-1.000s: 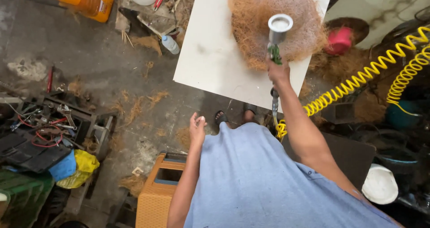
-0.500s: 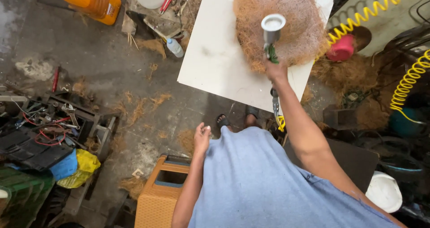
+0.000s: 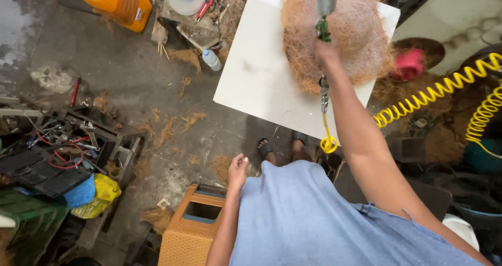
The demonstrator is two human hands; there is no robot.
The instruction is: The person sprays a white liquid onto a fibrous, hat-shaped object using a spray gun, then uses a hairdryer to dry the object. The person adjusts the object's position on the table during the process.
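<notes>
My right hand point(image 3: 328, 53) grips a spray gun point(image 3: 324, 15) with a metal cup on top, held over the mound of brown coir fibre point(image 3: 345, 36) on the white board point(image 3: 261, 78). A yellow coiled air hose point(image 3: 434, 96) hangs from the gun's base and runs off to the right of the board. My left hand point(image 3: 238, 171) hangs free with fingers loose, below the board and just above an orange plastic stool point(image 3: 191, 229). An orange jerrycan point(image 3: 112, 2) stands well left of the board, a small plastic bottle point(image 3: 212, 60) just beside its left edge.
</notes>
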